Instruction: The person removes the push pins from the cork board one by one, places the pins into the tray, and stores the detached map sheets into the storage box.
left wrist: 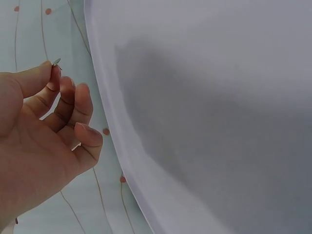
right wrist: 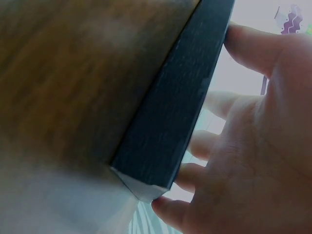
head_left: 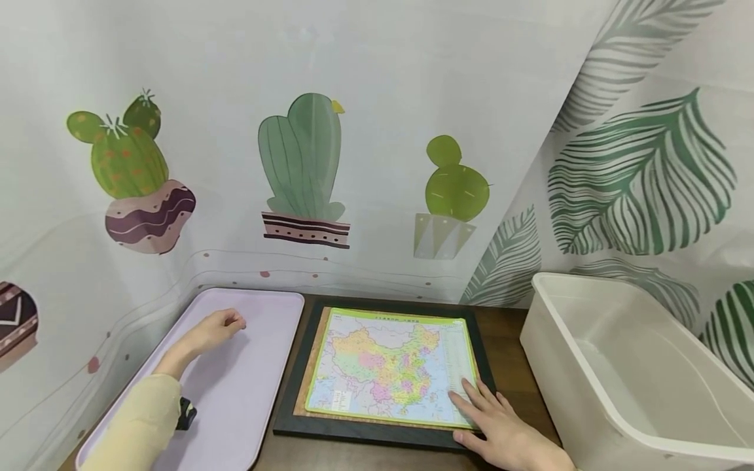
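Note:
My left hand (head_left: 206,333) hovers over the lilac tray (head_left: 253,373). In the left wrist view, thumb and forefinger pinch a small silvery thumbtack (left wrist: 56,62), while the other fingers curl loosely. A map of China (head_left: 383,366) with a green border lies on a cork board (head_left: 300,402) in a black frame (head_left: 353,426). My right hand (head_left: 509,432) rests spread on the map's lower right corner, fingers pointing up across it and the frame's right side. From the right wrist, the frame's dark edge (right wrist: 170,102) shows beside the fingers, which are mostly straight.
A deep off-white bin (head_left: 595,386) stands at the right, close to the board. All of it sits on a brown wooden table (head_left: 518,353). A curtain printed with cacti and leaves (head_left: 377,163) hangs behind, close to the table's back edge.

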The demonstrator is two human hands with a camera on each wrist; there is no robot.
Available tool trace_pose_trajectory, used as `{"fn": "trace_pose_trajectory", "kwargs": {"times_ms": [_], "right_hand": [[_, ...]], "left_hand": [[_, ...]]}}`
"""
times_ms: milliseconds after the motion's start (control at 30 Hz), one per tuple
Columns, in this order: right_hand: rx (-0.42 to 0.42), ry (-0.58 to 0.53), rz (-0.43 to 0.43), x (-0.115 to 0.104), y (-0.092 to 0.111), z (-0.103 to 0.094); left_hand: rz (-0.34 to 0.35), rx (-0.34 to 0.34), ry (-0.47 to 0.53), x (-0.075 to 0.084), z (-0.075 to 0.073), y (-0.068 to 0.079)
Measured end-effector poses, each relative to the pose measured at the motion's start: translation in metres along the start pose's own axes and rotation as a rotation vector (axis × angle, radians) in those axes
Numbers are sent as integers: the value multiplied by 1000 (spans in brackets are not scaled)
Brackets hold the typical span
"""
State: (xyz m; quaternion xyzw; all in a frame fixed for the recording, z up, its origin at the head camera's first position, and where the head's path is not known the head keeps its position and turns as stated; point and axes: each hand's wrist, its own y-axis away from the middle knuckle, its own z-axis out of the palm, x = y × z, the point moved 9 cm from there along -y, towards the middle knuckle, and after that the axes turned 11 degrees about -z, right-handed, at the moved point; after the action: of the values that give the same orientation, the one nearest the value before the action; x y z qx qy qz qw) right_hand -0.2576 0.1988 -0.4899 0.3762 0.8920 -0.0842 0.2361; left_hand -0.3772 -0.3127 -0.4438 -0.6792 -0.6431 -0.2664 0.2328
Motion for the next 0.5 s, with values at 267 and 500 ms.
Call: {"fn": "trace_pose_trajectory", "kwargs": {"times_ms": [267,500], "right_hand": [[-1,6,6,2,-2,1],[-7,1,-1,2,-2,2]], "left_hand": [[-20,5,-51,-10,0,-1],[-8,-12,-92,-15,3,-1]]}}
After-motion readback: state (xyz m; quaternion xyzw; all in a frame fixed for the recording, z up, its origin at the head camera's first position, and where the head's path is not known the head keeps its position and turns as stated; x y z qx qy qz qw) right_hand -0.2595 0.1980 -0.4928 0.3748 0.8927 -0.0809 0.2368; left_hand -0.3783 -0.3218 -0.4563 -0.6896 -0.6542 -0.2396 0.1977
